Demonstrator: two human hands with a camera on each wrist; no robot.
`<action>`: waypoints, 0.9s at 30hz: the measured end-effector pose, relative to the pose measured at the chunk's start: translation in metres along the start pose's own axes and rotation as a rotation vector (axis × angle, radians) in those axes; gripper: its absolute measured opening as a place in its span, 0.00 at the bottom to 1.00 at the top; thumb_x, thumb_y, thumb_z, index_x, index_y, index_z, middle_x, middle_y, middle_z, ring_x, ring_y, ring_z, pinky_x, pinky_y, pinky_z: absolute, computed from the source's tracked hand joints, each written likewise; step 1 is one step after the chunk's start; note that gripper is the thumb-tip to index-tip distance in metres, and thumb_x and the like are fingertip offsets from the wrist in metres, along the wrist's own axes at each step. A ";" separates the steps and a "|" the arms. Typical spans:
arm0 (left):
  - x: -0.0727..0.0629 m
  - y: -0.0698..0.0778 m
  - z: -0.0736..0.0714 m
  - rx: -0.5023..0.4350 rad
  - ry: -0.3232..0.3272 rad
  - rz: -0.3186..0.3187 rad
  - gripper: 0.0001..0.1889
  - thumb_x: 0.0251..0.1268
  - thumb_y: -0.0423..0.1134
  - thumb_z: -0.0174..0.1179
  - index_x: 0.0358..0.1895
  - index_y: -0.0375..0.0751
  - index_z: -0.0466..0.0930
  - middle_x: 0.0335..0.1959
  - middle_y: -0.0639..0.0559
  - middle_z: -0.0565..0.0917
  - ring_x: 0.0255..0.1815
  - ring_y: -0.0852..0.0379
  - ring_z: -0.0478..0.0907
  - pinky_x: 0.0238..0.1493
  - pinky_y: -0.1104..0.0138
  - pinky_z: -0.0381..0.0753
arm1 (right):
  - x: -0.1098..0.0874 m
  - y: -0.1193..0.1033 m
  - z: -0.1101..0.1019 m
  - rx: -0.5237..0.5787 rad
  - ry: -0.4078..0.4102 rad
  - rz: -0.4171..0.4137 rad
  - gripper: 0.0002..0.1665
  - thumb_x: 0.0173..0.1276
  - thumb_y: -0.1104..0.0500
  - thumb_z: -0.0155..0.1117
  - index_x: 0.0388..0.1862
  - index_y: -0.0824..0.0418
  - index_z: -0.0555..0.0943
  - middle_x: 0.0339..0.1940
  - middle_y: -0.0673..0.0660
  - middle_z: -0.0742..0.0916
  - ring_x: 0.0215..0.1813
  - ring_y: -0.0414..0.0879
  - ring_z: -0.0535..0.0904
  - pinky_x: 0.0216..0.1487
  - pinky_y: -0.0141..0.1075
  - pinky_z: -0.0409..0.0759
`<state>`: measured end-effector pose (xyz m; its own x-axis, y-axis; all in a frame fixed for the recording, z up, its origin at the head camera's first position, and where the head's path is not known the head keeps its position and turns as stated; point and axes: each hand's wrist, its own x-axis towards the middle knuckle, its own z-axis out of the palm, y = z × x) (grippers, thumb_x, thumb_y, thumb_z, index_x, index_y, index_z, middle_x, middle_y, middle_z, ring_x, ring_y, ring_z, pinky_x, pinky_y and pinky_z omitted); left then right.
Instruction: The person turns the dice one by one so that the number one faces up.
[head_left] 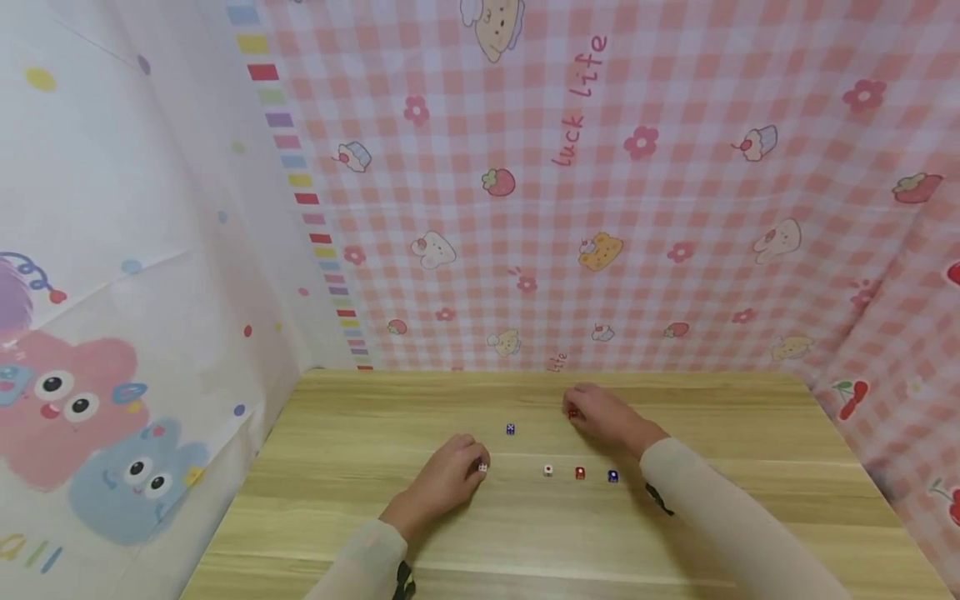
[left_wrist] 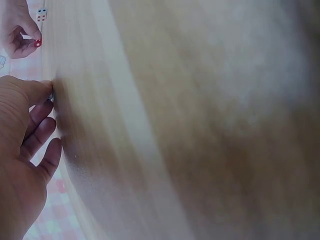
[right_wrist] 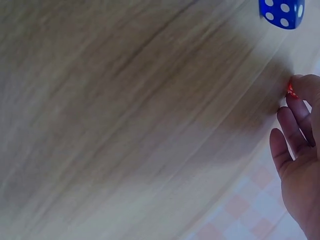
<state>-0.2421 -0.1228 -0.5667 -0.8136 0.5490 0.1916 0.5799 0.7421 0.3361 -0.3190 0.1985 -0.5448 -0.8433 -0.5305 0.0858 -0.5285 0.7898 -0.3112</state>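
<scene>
My left hand (head_left: pixel 447 475) pinches a white die (head_left: pixel 483 468) between thumb and fingertips at the tabletop, left of centre. Farther back and to the right, my right hand (head_left: pixel 603 414) pinches a red die (head_left: pixel 573 413); the right wrist view shows this red die (right_wrist: pixel 292 90) between thumb and finger. Between the hands lie a white die (head_left: pixel 548 471), a second red die (head_left: pixel 580 473) and a blue die (head_left: pixel 612 477), spaced apart in a row. Another blue die (head_left: pixel 510 429) sits alone behind the left hand. In the left wrist view the fingers mostly cover the held die.
The dice lie on a wooden table (head_left: pixel 337 500) with light grain. A pink checked cloth (head_left: pixel 525 217) hangs along its back edge, and a white printed cloth (head_left: pixel 172 333) hangs at the left. More patterned cloth (head_left: pixel 900 400) borders the right side.
</scene>
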 end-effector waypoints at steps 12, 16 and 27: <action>0.000 0.000 0.000 0.001 -0.009 -0.007 0.04 0.70 0.39 0.68 0.40 0.50 0.81 0.38 0.60 0.78 0.43 0.62 0.72 0.50 0.65 0.79 | -0.002 0.004 0.002 -0.017 0.029 -0.041 0.07 0.70 0.65 0.68 0.40 0.55 0.80 0.41 0.51 0.83 0.47 0.48 0.79 0.51 0.45 0.82; 0.000 0.000 0.000 0.001 -0.009 -0.003 0.03 0.70 0.39 0.67 0.40 0.49 0.82 0.39 0.59 0.79 0.44 0.61 0.73 0.50 0.64 0.79 | -0.002 0.006 0.004 -0.031 0.051 -0.062 0.06 0.70 0.65 0.68 0.40 0.55 0.80 0.39 0.50 0.82 0.45 0.47 0.78 0.49 0.44 0.82; -0.001 0.001 -0.002 0.009 -0.005 -0.001 0.03 0.70 0.38 0.68 0.40 0.49 0.82 0.38 0.59 0.79 0.43 0.61 0.73 0.50 0.65 0.79 | -0.001 0.004 0.003 -0.094 0.079 -0.086 0.05 0.69 0.65 0.68 0.39 0.56 0.84 0.39 0.51 0.81 0.42 0.46 0.76 0.46 0.42 0.80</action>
<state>-0.2407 -0.1229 -0.5648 -0.8140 0.5499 0.1871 0.5794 0.7461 0.3281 -0.3205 0.2013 -0.5494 -0.7974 -0.5748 0.1838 -0.6031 0.7695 -0.2100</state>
